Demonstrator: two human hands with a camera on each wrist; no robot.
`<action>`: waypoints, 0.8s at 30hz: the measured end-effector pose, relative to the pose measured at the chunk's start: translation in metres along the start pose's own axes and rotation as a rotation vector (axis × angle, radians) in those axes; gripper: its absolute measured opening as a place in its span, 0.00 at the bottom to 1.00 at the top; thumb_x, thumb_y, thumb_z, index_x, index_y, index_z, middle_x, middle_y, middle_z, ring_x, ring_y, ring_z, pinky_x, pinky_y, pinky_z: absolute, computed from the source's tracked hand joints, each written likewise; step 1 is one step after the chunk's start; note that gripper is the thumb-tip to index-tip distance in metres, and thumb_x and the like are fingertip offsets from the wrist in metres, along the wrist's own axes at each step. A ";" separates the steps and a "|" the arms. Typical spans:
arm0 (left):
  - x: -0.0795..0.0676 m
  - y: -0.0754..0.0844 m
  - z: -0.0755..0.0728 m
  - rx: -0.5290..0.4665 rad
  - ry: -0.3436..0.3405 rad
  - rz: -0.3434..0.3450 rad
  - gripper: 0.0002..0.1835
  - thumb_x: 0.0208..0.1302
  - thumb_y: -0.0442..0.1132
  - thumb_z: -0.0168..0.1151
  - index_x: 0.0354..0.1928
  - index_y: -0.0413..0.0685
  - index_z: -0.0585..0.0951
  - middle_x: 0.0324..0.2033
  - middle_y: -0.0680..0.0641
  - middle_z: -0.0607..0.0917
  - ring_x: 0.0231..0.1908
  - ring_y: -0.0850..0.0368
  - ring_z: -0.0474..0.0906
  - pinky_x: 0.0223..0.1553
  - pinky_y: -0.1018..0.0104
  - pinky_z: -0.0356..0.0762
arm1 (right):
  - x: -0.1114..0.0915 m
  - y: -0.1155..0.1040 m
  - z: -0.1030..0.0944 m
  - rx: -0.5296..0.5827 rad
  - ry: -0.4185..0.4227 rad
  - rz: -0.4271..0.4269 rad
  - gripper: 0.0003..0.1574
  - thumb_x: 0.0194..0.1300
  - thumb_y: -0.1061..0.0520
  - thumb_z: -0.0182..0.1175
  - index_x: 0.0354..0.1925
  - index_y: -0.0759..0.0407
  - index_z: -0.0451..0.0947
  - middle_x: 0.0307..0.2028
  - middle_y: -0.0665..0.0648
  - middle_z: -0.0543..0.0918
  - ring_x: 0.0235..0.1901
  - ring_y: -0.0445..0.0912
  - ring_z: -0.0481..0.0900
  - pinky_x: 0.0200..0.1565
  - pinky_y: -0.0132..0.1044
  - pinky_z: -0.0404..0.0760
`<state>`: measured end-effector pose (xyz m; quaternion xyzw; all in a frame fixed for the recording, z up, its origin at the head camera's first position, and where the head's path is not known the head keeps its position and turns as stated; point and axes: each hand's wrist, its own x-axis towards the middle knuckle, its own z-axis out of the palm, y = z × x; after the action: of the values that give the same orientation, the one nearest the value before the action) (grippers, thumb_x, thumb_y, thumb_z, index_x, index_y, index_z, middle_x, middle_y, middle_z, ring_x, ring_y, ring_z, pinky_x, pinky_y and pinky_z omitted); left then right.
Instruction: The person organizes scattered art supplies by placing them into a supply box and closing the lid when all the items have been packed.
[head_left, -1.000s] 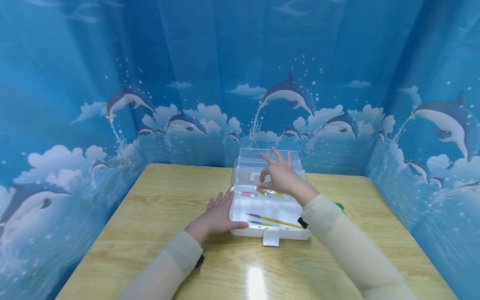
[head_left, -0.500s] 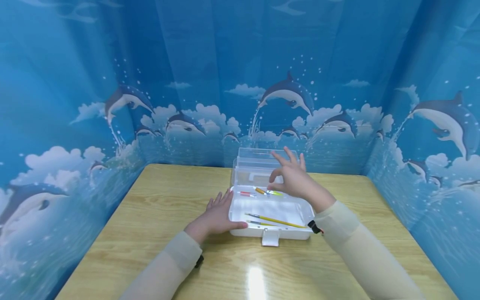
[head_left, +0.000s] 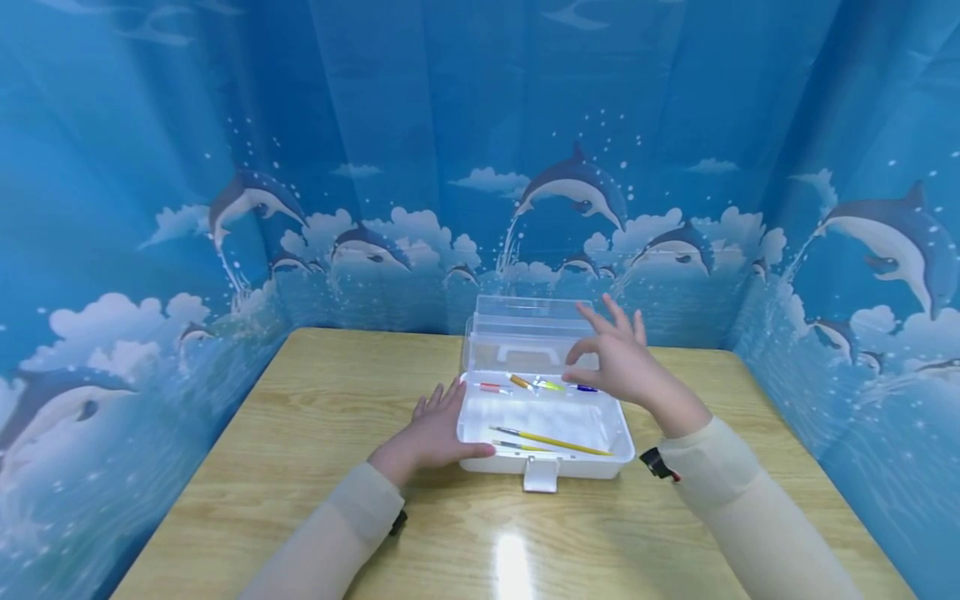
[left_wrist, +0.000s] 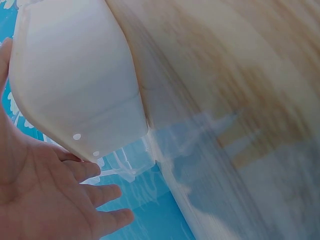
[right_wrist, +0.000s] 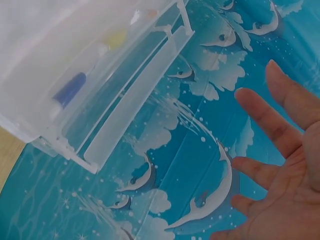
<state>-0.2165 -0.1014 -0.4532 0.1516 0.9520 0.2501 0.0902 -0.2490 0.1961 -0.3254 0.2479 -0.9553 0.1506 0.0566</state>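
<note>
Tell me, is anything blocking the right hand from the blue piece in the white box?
Nothing visible does: the clear lid stands open at the back, and the right hand is near the blue piece.

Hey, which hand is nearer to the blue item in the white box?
Right. The right hand hovers just above the blue item; the left hand is across at the white box's left side.

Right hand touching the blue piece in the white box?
Apart. Right wrist view shows backdrop between the right hand and the blue piece.
</note>
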 end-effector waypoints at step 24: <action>0.001 -0.001 0.001 0.021 -0.018 -0.013 0.68 0.51 0.79 0.60 0.80 0.45 0.42 0.79 0.44 0.41 0.77 0.38 0.35 0.74 0.40 0.33 | -0.053 0.040 -0.012 0.064 0.049 0.108 0.10 0.56 0.51 0.75 0.36 0.51 0.89 0.76 0.70 0.52 0.75 0.70 0.28 0.62 0.78 0.24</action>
<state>-0.2170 -0.1014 -0.4541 0.1484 0.9547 0.2381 0.0989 -0.2220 0.2573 -0.3336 0.1939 -0.9603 0.1901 0.0637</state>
